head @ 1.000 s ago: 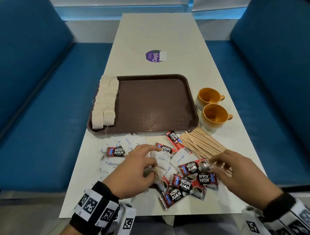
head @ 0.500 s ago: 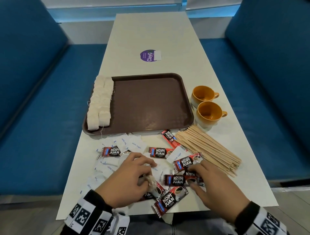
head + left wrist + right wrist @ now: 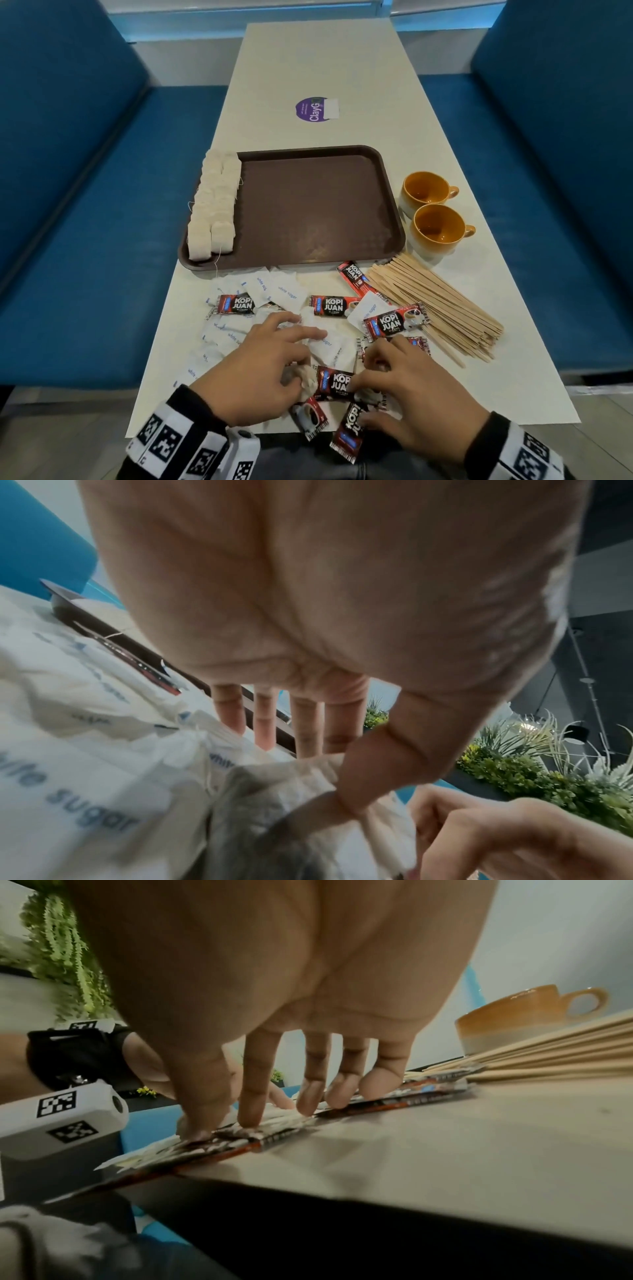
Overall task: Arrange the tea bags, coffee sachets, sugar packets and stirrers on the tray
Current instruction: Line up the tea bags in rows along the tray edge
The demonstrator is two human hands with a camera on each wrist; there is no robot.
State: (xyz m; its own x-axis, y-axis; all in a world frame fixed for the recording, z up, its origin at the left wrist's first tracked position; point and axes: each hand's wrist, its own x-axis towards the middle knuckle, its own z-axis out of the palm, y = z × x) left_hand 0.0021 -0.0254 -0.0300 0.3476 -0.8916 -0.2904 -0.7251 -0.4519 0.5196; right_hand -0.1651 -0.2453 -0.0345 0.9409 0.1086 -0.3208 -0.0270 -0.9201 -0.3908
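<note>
crumpled paper: a tea bag (image 3: 306, 380) sits pinched under the left hand (image 3: 260, 371) thumb, just left of a coffee sachet (image 3: 337, 383) that the right hand (image 3: 407, 397) fingertips press flat, uncurled. sorting sachets looks underway; next, lifting them to the tray (image 3: 318, 209) beyond.

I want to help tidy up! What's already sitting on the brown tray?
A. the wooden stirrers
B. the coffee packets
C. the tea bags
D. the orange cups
C. Two rows of tea bags lie along the left side of the tray, while the stirrers, cups and coffee packets are all on the table beside or in front of it.
</note>
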